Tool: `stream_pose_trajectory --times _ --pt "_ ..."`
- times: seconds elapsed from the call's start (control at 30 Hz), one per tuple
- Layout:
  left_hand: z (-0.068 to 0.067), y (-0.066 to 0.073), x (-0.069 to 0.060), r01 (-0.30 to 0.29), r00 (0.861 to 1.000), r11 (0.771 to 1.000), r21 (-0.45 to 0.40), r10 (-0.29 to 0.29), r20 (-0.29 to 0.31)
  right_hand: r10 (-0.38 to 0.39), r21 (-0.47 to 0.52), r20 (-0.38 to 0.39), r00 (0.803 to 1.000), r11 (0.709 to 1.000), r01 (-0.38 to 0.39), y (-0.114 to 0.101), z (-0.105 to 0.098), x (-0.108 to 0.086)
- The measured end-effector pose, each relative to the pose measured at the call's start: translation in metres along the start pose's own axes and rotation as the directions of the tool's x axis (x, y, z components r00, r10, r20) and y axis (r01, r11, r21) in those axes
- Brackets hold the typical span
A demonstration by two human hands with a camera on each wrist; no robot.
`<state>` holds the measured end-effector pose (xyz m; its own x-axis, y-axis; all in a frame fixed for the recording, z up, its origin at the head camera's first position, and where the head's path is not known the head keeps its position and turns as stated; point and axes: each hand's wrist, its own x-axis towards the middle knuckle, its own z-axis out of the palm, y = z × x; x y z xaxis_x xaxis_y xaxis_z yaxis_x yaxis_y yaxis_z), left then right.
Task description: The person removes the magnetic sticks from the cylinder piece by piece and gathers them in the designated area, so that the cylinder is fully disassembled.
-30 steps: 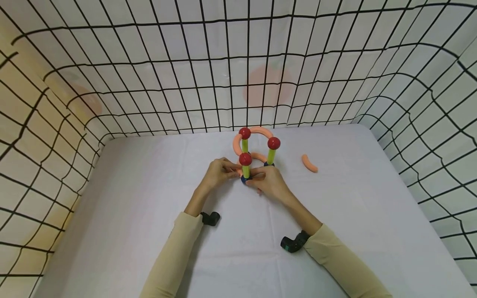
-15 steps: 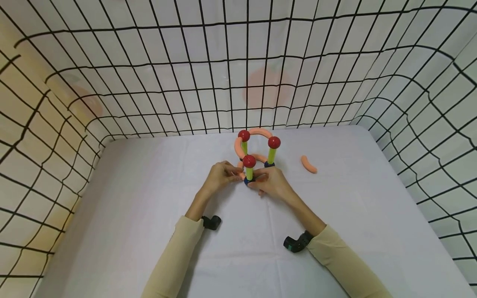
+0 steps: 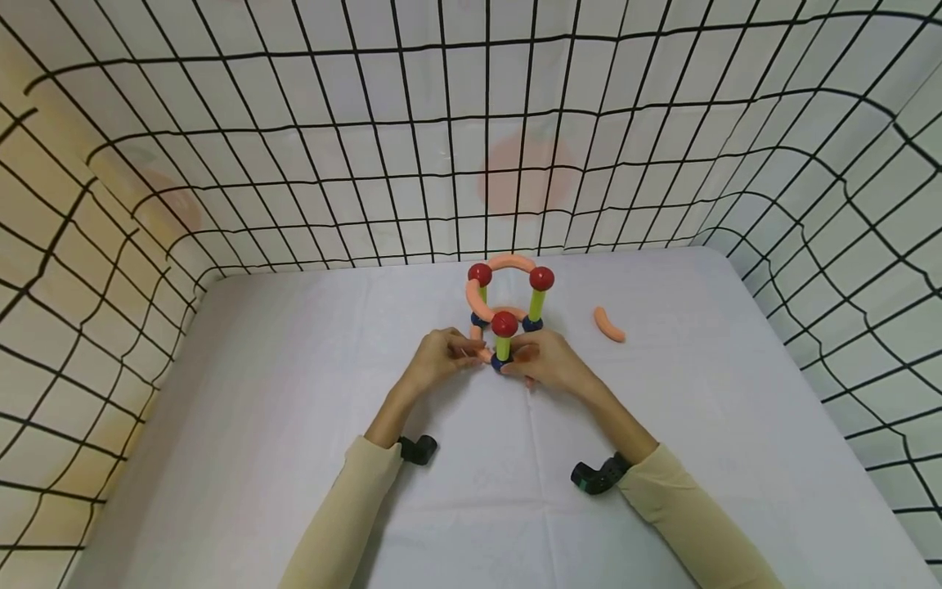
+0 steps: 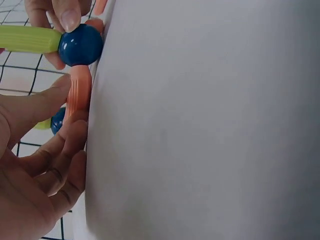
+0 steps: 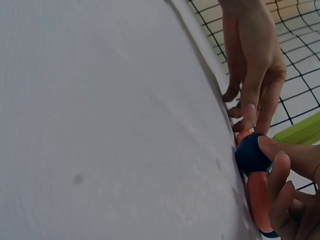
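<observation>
A frame of toy building rods and balls stands between my hands. Red balls (image 3: 541, 279) top its upright green rods (image 3: 538, 304), and curved orange rods (image 3: 513, 262) link the upper balls. My left hand (image 3: 440, 357) pinches a lower curved orange rod (image 4: 80, 90) between thumb and fingers. That rod's end meets the front blue ball (image 4: 81, 45), from which a green rod (image 4: 30, 39) rises. My right hand (image 3: 552, 360) grips this blue ball, its thumb against it in the right wrist view. Another orange rod (image 5: 258, 200) runs from the ball beneath the right hand, partly hidden.
One loose curved orange rod (image 3: 609, 325) lies right of the frame on the white tabletop (image 3: 294, 393). Black wire mesh (image 3: 412, 139) encloses the back and both sides. Each wrist carries a small black camera (image 3: 599, 474).
The front post, with its red and blue balls, has shifted right and slightly towards me. Both hands moved along with it, keeping their hold. The loose orange rod stays in place.
</observation>
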<state>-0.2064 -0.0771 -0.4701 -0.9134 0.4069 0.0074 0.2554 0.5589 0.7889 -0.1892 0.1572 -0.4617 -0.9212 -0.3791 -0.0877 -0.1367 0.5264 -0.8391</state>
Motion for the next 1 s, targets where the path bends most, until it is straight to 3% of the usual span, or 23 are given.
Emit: stream_pose_trajectory --times 0.47,0.63,0.8,0.9,1.0 --pt "0.017 0.018 -0.015 -0.057 0.996 0.998 -0.015 0.058 0.062 0.012 0.060 0.148 0.989 0.998 -0.021 0.020 -0.027 -0.009" --pt "0.022 0.023 -0.018 -0.067 0.995 0.998 -0.007 0.068 0.075 0.031 0.049 0.172 0.985 0.998 -0.040 0.025 -0.035 -0.011" --pt "0.024 0.024 -0.019 -0.077 0.994 0.997 0.010 0.076 0.076 -0.005 0.035 0.172 0.985 0.999 -0.002 0.027 -0.038 -0.012" --pt "0.022 0.025 -0.021 -0.085 0.995 0.996 0.003 0.085 0.050 -0.055 0.004 0.136 0.989 0.998 0.055 0.023 -0.042 -0.015" --pt "0.017 0.028 -0.025 -0.115 0.991 0.993 -0.022 0.114 -0.063 -0.082 -0.042 0.072 0.994 0.996 0.085 0.014 -0.048 -0.021"
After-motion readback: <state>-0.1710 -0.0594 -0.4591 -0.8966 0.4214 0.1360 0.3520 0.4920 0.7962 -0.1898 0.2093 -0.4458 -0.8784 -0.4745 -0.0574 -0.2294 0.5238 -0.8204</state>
